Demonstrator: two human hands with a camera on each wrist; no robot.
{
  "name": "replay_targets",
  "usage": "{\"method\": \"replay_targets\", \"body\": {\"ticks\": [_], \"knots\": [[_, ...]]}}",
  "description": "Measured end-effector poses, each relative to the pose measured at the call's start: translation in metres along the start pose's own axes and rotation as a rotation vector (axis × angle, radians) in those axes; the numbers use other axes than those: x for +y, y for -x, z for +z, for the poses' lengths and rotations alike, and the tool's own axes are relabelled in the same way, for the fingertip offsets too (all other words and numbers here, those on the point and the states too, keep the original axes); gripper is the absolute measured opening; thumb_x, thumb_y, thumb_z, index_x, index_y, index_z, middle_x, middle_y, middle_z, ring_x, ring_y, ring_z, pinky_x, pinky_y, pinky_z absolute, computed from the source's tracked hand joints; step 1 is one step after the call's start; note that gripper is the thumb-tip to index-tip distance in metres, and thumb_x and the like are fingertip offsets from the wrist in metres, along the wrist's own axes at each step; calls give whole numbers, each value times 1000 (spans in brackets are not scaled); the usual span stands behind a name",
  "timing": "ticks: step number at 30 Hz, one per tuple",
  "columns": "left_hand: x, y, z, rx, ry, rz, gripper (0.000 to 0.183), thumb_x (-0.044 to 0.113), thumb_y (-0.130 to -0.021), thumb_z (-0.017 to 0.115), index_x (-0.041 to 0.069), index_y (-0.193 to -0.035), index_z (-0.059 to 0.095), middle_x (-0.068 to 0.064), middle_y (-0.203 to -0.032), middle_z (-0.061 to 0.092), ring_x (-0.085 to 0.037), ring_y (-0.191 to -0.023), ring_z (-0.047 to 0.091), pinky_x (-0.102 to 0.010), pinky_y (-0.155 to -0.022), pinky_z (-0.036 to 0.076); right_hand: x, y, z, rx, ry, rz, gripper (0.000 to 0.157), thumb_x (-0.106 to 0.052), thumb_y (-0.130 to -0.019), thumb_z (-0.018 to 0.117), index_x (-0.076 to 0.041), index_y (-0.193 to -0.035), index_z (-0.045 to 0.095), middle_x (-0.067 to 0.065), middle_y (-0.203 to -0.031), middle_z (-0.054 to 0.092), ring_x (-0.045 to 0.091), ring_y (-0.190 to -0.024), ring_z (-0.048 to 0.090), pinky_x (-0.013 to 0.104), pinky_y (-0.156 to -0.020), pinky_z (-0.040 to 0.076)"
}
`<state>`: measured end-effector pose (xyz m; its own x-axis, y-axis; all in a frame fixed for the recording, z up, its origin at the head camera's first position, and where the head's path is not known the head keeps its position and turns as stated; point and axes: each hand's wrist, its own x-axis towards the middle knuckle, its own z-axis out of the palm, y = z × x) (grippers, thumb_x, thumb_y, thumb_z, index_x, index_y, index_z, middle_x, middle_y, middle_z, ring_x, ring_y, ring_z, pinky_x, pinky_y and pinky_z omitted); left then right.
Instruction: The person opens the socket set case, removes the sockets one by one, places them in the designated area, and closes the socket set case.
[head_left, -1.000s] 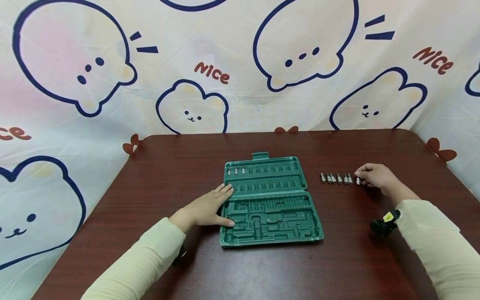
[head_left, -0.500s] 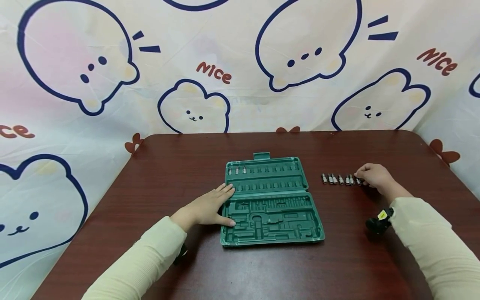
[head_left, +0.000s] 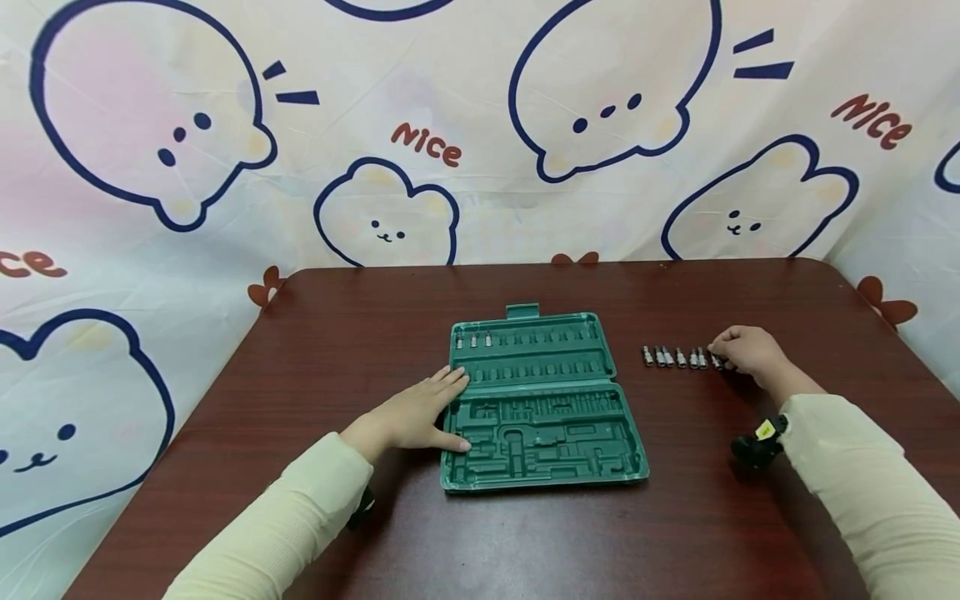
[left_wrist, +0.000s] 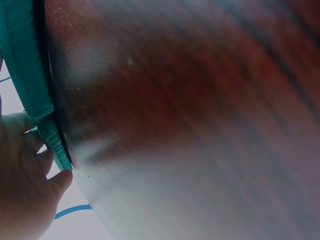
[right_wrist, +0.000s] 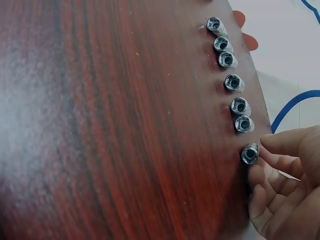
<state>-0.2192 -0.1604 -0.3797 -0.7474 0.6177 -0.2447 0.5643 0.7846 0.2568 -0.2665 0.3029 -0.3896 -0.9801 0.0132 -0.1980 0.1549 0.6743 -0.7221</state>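
A green plastic tool case [head_left: 551, 492] lies unfolded on the table. My left hand [head_left: 415, 417] rests on its left edge with the fingers spread; in the left wrist view its fingers [left_wrist: 37, 155] lie along the case side [left_wrist: 30, 75]. Off to the right, several small metal sockets [head_left: 681, 358] are laid out in a row. At the right end of that row, my right hand [head_left: 753, 354] pinches the last socket [right_wrist: 250, 153] between thumb and fingers. That socket's hollow end faces the right wrist camera and the hand partly covers it from above.
Three small metal pieces [head_left: 474, 340] sit in the upper left slots of the case. Moulded recesses fill its lower half [head_left: 540, 442]. A brown wooden table [head_left: 525, 550] carries everything, and a printed cloth [head_left: 480, 208] hangs behind its far edge.
My right wrist and forearm have shifted slightly to the left, and the socket at the fingertips now looks more tilted. My left hand keeps its place on the case.
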Motion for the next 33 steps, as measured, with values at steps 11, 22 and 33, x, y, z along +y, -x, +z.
{"method": "replay_targets", "body": {"ticks": [11,22,33], "knots": [[-1,0,0,5,-1,-15,94,63,-71,51,11,-140,13,-4,-144,7,-20,-130,1,-39,-101,14,-23,5,7,104,-55,-29,36,-22,-92,38,9,-107,46,24,-105,45,28,-82,49,34,-66,44],[0,1,2,13,21,-10,94,62,-71,53,11,-139,14,-4,-144,8,-20,-130,1,-40,-100,16,-73,5,30,31,-175,-61,34,-22,-91,40,7,-110,45,25,-107,47,27,-85,51,38,-73,44],[-1,1,4,28,29,-9,94,63,-70,53,11,-139,16,-3,-143,9,-20,-130,2,-41,-99,19,-118,0,66,-95,-272,-87,33,-22,-90,45,4,-110,47,22,-107,49,30,-89,50,41,-79,41]]}}
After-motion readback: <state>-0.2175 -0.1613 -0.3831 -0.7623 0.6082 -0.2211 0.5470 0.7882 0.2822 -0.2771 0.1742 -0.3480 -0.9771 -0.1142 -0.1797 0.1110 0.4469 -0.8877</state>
